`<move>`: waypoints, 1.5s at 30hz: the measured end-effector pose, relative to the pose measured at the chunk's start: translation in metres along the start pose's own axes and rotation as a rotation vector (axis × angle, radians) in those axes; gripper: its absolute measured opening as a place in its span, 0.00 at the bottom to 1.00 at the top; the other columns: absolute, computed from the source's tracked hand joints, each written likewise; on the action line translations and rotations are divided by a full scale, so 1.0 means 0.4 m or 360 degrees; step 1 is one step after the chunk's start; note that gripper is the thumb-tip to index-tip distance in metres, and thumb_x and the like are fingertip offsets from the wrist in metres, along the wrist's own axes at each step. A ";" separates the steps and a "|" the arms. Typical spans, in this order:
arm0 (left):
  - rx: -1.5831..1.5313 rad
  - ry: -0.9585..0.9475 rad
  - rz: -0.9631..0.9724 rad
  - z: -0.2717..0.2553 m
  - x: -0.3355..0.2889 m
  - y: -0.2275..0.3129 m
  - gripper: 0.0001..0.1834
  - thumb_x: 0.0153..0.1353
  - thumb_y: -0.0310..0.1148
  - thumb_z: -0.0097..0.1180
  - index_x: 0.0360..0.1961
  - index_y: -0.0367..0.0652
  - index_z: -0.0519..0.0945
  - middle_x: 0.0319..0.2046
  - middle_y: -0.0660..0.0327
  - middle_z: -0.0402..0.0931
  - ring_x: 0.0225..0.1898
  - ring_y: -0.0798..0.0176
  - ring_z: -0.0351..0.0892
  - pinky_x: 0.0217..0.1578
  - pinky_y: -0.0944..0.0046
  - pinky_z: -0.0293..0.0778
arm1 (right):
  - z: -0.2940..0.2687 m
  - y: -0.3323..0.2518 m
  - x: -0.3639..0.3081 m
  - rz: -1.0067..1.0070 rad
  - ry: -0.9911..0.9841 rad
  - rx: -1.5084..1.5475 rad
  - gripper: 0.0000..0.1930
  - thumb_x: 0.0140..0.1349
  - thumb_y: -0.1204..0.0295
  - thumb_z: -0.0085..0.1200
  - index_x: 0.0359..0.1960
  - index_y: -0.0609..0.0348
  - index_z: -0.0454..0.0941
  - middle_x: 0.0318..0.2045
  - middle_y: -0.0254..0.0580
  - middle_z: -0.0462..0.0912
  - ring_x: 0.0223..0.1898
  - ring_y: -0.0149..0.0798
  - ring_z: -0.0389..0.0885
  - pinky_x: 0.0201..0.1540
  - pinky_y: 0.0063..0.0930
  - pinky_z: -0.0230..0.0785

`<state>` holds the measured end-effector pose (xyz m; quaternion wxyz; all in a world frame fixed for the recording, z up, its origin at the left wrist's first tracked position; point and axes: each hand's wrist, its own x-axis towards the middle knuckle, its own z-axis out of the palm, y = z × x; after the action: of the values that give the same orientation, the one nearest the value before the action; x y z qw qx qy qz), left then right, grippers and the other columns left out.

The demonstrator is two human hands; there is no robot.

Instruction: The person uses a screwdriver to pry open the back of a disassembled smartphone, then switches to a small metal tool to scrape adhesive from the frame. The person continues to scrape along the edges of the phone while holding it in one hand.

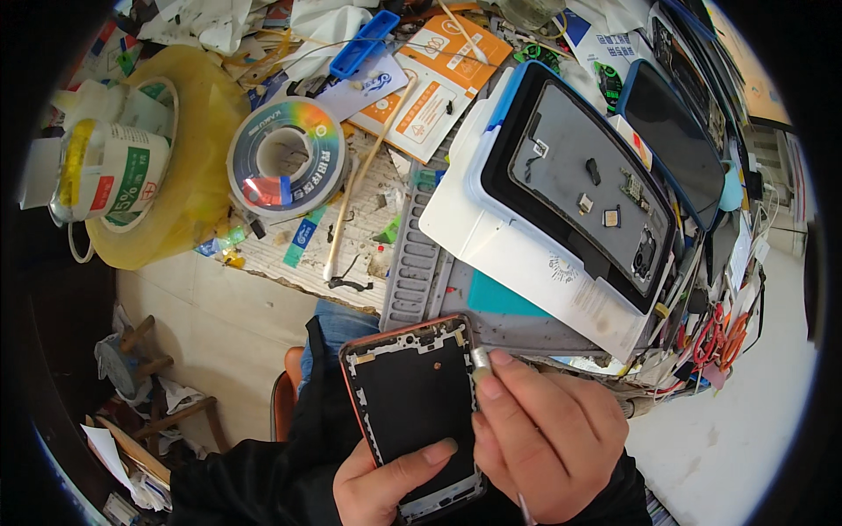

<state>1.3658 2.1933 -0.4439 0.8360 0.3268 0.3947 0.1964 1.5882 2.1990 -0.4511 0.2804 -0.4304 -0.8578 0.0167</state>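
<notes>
My left hand [386, 484] grips a phone frame [412, 394] with a reddish rim, its thumb lying over the black inner face. Whitish adhesive residue runs along the frame's edges. Closed in a pinch, my right hand [557, 430] holds a slim tool with a silver metal end [481, 358] against the frame's upper right edge. A thin metal shaft shows below that hand; the rest of the tool is hidden by the fingers. Beyond the hands, a dark phone panel [570, 131] carries several small parts, including a chip-like square [611, 216]. It lies on a white box [526, 263].
A solder wire spool [329, 167], cotton swabs [338, 232] and an orange-white packet [421, 110] crowd the bench. Bottles [110, 167] stand by a yellow tape roll [189, 210] at left. Another phone [675, 131] and red-handled tools [724, 337] lie right. A grey ridged tray [412, 272] reaches the bench edge.
</notes>
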 end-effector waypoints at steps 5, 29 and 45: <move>-0.0391 0.0156 -0.0194 0.017 -0.001 -0.033 0.30 0.67 0.22 0.54 0.71 0.36 0.70 0.73 0.54 0.67 0.74 0.54 0.64 0.74 0.59 0.54 | 0.002 -0.015 -0.004 0.0069 0.0029 0.0060 0.16 0.59 0.78 0.67 0.49 0.67 0.85 0.46 0.49 0.88 0.37 0.44 0.88 0.37 0.30 0.81; -0.0648 0.0147 -0.0318 0.045 -0.002 -0.019 0.29 0.70 0.24 0.53 0.72 0.37 0.69 0.71 0.55 0.69 0.72 0.55 0.65 0.72 0.59 0.56 | -0.065 -0.080 0.039 0.0526 -0.0304 0.0134 0.16 0.58 0.79 0.68 0.50 0.65 0.86 0.50 0.49 0.87 0.36 0.43 0.87 0.36 0.30 0.79; -0.0671 0.0135 -0.0189 0.060 0.003 -0.041 0.26 0.72 0.23 0.50 0.71 0.36 0.70 0.69 0.56 0.71 0.70 0.57 0.68 0.69 0.59 0.59 | -0.049 -0.079 -0.015 0.0529 -0.0226 0.0074 0.16 0.63 0.76 0.62 0.52 0.69 0.85 0.49 0.51 0.87 0.36 0.42 0.88 0.36 0.31 0.78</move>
<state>1.3866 2.1729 -0.4445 0.8785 0.1123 0.3983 0.2386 1.5776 2.1704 -0.4289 0.2224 -0.5575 -0.7918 0.1129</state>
